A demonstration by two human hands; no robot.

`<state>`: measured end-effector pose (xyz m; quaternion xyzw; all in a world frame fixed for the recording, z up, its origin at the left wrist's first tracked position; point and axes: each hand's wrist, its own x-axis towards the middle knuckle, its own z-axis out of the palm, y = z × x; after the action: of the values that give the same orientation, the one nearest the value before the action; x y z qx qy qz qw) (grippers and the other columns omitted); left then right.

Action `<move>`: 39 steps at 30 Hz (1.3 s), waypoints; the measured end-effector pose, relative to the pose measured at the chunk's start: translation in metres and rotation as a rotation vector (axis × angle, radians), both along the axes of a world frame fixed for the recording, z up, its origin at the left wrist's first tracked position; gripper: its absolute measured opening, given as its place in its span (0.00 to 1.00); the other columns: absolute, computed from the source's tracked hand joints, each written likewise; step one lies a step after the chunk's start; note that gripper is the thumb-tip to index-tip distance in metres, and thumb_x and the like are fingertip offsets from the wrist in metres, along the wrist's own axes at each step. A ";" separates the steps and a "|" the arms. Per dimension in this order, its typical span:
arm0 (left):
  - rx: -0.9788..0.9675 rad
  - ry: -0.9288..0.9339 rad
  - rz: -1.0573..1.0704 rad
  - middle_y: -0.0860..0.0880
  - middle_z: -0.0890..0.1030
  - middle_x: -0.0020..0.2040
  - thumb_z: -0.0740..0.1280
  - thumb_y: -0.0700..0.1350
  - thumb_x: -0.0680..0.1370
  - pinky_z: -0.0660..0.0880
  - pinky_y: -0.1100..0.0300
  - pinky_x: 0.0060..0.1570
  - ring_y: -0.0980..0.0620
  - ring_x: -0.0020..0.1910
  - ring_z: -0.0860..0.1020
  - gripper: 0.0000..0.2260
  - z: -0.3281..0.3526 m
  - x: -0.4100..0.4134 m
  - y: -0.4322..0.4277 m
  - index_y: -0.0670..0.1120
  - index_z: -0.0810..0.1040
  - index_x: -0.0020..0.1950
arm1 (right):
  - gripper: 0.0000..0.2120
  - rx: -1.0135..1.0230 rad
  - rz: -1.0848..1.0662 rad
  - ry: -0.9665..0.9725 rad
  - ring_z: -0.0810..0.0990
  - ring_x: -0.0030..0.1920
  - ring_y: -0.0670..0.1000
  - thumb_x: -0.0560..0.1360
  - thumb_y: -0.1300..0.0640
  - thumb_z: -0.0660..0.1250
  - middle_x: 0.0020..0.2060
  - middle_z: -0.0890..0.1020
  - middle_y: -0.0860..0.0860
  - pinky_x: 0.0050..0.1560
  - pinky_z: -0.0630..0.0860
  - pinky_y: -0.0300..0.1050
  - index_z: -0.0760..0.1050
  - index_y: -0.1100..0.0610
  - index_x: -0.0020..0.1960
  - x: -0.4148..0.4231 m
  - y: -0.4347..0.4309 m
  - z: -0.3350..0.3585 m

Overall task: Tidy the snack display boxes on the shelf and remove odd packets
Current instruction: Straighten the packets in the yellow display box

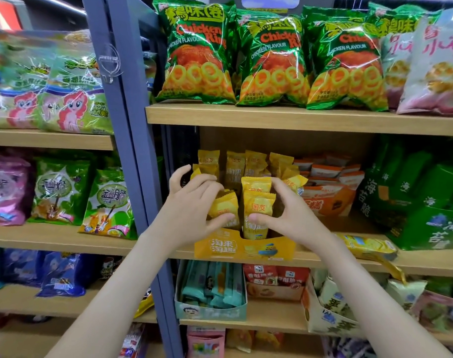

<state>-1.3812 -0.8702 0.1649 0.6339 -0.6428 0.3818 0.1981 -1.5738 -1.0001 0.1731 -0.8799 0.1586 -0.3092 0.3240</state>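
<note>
Roughly midway, by the look of it. The middle shelf [323, 258], a wooden board, carries three display boxes side by side: a green seaweed box [426, 223] at far right, an orange box [326, 202] in the middle, and a yellow display box [246, 248] at left with its front lip at the shelf edge.

Yellow box: the back rows of yellow packets [253, 164] stand upright but uneven. Some lean, and one corner pokes toward the orange box. The front row is not yet squared. Packets in the orange box sit jumbled, apparently untouched.

One long yellow packet [367, 245] lies flat on the board just right of the yellow box, outside any box. Likely an odd one, yet to be removed. Judged: straightening is under way in one box, with the others and the stray to come.

Both hands are at the front of the yellow box. Left hand [191, 202] grips the left front packet [224, 205], thumb across its face, fingers curled over its top. Right hand [290, 210] pinches the right front packet [259, 202], thumb on its face, fingers curled behind. The two packets stand touching, near upright.
</note>
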 end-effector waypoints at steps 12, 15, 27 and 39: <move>-0.116 0.027 -0.125 0.48 0.80 0.62 0.64 0.69 0.73 0.62 0.42 0.69 0.49 0.61 0.78 0.33 -0.006 -0.031 -0.010 0.46 0.77 0.67 | 0.43 -0.208 0.056 0.301 0.49 0.77 0.42 0.75 0.41 0.67 0.78 0.52 0.41 0.76 0.56 0.52 0.43 0.45 0.79 0.004 -0.001 -0.013; -0.087 0.058 -0.165 0.49 0.83 0.57 0.65 0.66 0.74 0.68 0.49 0.64 0.49 0.55 0.80 0.29 -0.004 -0.031 -0.018 0.44 0.80 0.62 | 0.44 -0.206 0.066 0.429 0.40 0.76 0.38 0.76 0.64 0.62 0.77 0.43 0.40 0.75 0.49 0.39 0.37 0.45 0.78 -0.011 -0.003 -0.002; -0.159 0.001 -0.288 0.46 0.83 0.52 0.67 0.63 0.75 0.70 0.55 0.55 0.49 0.51 0.77 0.27 -0.013 -0.019 -0.015 0.41 0.81 0.60 | 0.37 -0.864 -0.537 0.357 0.58 0.76 0.60 0.75 0.45 0.67 0.74 0.65 0.59 0.66 0.70 0.50 0.56 0.55 0.78 0.033 -0.034 -0.010; -0.218 -0.067 -0.250 0.47 0.84 0.53 0.68 0.65 0.73 0.68 0.49 0.63 0.48 0.52 0.80 0.27 -0.018 -0.018 -0.023 0.42 0.83 0.57 | 0.18 -1.154 -0.359 0.163 0.79 0.53 0.58 0.75 0.59 0.50 0.55 0.79 0.58 0.57 0.66 0.51 0.71 0.59 0.61 0.026 -0.032 -0.012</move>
<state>-1.3987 -0.8934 0.1473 0.5106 -0.6776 0.4425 0.2904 -1.5479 -1.0317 0.1614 -0.8939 0.1358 -0.3266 -0.2755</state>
